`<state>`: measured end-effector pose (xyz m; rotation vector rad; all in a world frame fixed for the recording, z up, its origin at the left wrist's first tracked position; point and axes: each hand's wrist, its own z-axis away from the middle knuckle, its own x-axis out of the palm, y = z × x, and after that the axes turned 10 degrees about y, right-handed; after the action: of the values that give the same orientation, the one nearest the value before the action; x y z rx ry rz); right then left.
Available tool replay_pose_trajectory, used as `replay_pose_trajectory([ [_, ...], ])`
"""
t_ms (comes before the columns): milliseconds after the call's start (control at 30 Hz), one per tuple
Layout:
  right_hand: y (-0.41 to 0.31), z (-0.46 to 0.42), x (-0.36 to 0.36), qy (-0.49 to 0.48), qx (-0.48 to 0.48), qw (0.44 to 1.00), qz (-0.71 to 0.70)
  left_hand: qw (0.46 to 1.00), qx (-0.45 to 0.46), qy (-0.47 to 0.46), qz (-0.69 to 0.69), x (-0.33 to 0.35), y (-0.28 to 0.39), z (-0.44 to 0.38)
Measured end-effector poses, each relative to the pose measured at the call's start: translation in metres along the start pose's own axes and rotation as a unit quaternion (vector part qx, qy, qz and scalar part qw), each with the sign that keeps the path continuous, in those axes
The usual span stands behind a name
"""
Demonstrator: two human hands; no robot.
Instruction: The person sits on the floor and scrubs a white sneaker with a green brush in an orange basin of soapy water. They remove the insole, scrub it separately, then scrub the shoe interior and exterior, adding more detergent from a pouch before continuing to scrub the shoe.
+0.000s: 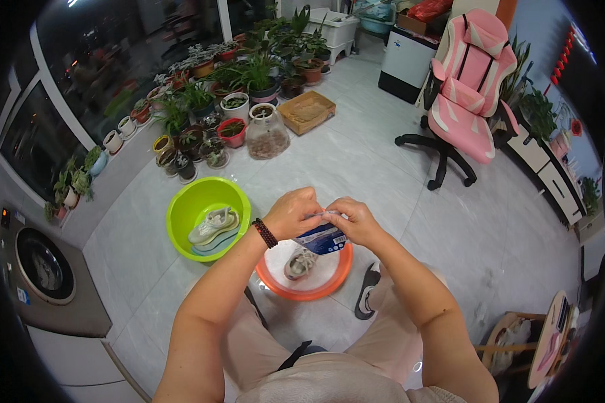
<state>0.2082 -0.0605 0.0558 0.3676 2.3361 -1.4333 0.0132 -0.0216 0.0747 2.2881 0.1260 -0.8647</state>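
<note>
Both hands grip the top edge of a blue printed packet (323, 239), with the fingertips of each close together there. On its left corner is my left hand (293, 213), a dark beaded bracelet (265, 233) around the wrist. Pinching the right corner is my right hand (355, 220). Below the packet stands an orange basin (310, 293) with white suds or foamy water in it. A light-coloured laced shoe (301, 263) sits in that basin, partly hidden by the packet. To the left, a lime-green basin (175, 220) holds another pale shoe (214, 226) and a bluish insole (217, 244).
Potted plants (232, 101) crowd the floor by the window, beside a shallow cardboard box (307, 112). A pink gaming chair (464, 106) stands at the back right. At left is a front-loading washing machine (50, 272); a small round wooden table (547, 337) is at lower right.
</note>
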Motion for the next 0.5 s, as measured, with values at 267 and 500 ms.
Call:
replay_pose_trajectory([
  [267, 0.008, 0.008, 0.001, 0.013, -0.065, 0.998, 0.018, 0.997, 0.069, -0.017, 0.009, 0.004, -0.007, 0.005],
  [500, 0.007, 0.014, -0.006, 0.025, -0.02, 0.999, -0.002, 0.996, 0.09, -0.019, -0.004, -0.002, -0.01, 0.013],
])
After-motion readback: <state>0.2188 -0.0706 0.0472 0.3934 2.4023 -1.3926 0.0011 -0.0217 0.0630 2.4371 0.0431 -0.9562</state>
